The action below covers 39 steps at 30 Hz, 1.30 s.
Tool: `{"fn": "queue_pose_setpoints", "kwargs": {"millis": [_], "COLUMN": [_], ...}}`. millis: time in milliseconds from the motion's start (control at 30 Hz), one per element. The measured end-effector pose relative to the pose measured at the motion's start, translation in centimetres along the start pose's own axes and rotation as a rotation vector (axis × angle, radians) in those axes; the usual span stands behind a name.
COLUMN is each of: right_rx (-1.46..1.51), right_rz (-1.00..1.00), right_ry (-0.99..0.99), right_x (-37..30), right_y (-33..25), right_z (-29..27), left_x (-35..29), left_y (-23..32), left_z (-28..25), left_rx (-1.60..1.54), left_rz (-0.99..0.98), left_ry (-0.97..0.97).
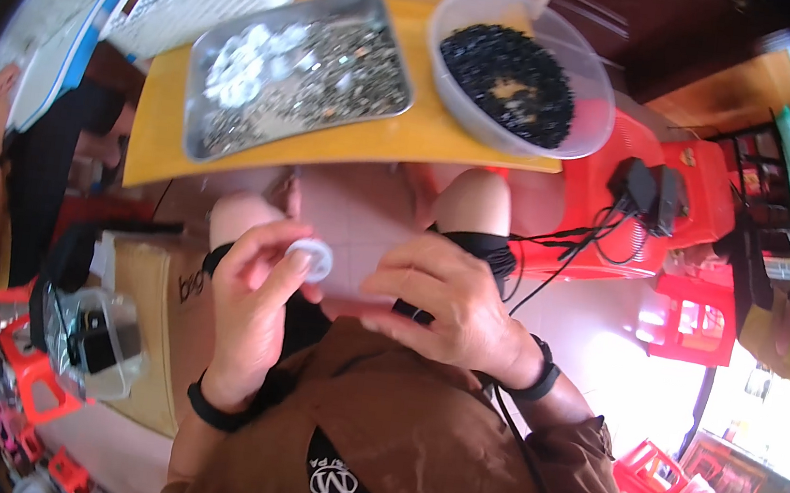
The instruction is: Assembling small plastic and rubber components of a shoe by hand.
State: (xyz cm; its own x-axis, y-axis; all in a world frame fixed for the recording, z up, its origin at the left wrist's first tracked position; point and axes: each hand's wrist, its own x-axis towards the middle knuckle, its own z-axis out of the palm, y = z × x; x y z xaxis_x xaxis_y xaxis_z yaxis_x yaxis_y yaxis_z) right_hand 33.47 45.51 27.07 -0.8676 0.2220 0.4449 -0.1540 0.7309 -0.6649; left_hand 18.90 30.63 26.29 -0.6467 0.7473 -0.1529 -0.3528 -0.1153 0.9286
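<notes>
The left hand [253, 291] pinches a white disc [318, 257] (right hand [455, 304]: I can't tell).

A small, round, whitish plastic piece [312, 259] with a raised rim is pinched between the thumb and fingers of the left hand [256, 294]. Its broad face is exposed to the camera and partly covered by the thumb. It is held in mid-air, apart from the right hand [452, 300].

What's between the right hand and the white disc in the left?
In the head view, only an open gap separates the right hand from the white disc in the left hand; pinkish floor shows through it.
</notes>
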Motion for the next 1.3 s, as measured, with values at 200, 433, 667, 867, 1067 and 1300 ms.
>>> {"fn": "queue_pose_setpoints", "kwargs": {"millis": [200, 433, 667, 867, 1067, 1300], "right_rx": [0.365, -0.015, 0.062, -0.482, -0.798, -0.591], "right_rz": [0.51, 0.638, 0.36, 0.41, 0.538, 0.482], "right_ry": [-0.665, -1.009, -0.157, -0.064, -0.205, -0.321], "right_x": [-8.8, -12.1, -1.7, 4.7, 7.4, 8.0], "right_y": [2.2, 3.1, 3.6, 14.3, 19.8, 20.3], "right_z": [-2.9, -5.1, -10.4, -14.7, -12.8, -12.4], "left_x": [0.1, 0.8, 0.3, -0.5, -0.6, 0.0], "left_y": [-0.3, 0.2, 0.8, 0.7, 0.9, 0.6], "left_z": [0.0, 0.2, -0.4, -0.1, -0.7, -1.1], "left_rx": [-0.045, -0.005, 0.131, 0.057, 0.065, 0.049], "left_rz": [-0.027, 0.025, 0.094, 0.039, 0.025, 0.003], "left_ry": [-0.071, -0.08, -0.103, -0.032, -0.051, -0.065]}}
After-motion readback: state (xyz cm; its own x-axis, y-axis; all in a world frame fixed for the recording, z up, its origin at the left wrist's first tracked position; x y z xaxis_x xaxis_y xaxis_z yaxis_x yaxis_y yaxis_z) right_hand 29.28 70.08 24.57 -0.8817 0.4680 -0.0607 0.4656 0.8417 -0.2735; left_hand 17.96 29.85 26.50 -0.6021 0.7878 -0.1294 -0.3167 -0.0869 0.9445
